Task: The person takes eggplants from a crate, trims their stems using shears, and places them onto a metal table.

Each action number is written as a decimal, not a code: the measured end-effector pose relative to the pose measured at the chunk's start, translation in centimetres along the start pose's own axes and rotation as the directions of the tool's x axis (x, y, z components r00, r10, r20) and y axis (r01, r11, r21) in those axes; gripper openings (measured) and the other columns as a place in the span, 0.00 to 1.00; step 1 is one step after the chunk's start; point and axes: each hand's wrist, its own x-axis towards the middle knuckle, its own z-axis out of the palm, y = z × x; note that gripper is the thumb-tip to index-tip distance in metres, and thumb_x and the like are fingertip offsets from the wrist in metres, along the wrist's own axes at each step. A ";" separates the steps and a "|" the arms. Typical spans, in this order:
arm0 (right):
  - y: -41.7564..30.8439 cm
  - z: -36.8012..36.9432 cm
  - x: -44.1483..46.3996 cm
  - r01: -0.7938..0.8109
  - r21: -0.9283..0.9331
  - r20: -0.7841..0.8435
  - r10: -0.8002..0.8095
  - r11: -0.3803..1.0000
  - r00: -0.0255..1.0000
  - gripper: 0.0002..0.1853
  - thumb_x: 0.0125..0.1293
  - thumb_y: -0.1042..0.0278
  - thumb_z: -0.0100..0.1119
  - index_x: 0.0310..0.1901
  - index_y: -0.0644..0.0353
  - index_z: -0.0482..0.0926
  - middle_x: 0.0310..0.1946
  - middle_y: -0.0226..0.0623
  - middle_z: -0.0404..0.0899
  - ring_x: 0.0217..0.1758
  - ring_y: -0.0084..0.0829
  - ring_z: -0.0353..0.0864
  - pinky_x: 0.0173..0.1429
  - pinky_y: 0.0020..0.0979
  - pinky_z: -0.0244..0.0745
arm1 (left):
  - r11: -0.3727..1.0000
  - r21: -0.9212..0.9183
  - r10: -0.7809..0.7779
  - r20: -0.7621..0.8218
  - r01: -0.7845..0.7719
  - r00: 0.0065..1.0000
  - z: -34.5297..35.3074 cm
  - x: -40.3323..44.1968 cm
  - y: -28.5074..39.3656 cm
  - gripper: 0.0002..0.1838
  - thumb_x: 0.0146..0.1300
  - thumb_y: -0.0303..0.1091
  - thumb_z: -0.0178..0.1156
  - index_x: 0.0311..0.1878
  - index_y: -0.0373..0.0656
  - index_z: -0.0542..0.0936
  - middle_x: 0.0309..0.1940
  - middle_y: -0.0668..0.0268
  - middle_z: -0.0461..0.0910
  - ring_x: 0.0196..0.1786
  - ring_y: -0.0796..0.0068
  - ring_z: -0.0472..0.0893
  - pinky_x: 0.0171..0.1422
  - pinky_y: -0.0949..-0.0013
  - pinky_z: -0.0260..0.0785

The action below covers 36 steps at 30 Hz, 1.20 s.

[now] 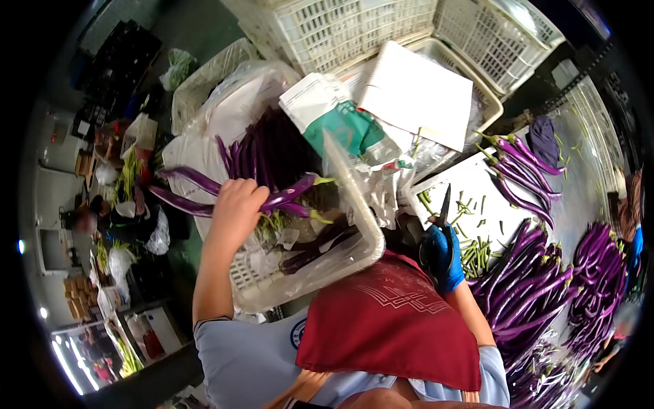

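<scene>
My bare left hand (238, 204) is closed round a couple of long purple eggplants (293, 192), holding them crosswise over a white plastic crate (357, 238). Their green stem ends point right. Inside the crate, beyond the hand, lies a pile of dark eggplants (272, 146). A blue glove covers my right hand (446, 255), which grips black scissors (445, 206) with the blades pointing up and away from me. Beside the scissors, a white tray (430, 185) holds many cut green stem pieces (477, 255). Several eggplants (524, 170) lie across the tray's far right side.
Heaps of eggplants (524, 286) cover the metal table on the right, with another pile (596, 286) farther over. White crates (361, 34) stand ahead, and a white folder (419, 92) rests on one. A dark cloth (543, 140) lies at the right. Other people are visible at both sides.
</scene>
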 end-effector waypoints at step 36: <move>-4.6 -12.2 -5.4 0.358 0.357 -0.096 -0.347 0.863 0.933 0.25 0.62 0.70 0.57 0.59 0.61 0.60 0.41 0.34 0.74 0.42 0.21 0.75 0.44 0.22 0.72 | -0.569 -0.572 0.340 0.492 0.591 0.802 13.7 16.3 33.2 0.17 0.65 0.30 0.48 0.54 0.30 0.68 0.46 0.55 0.76 0.46 0.68 0.77 0.52 0.68 0.72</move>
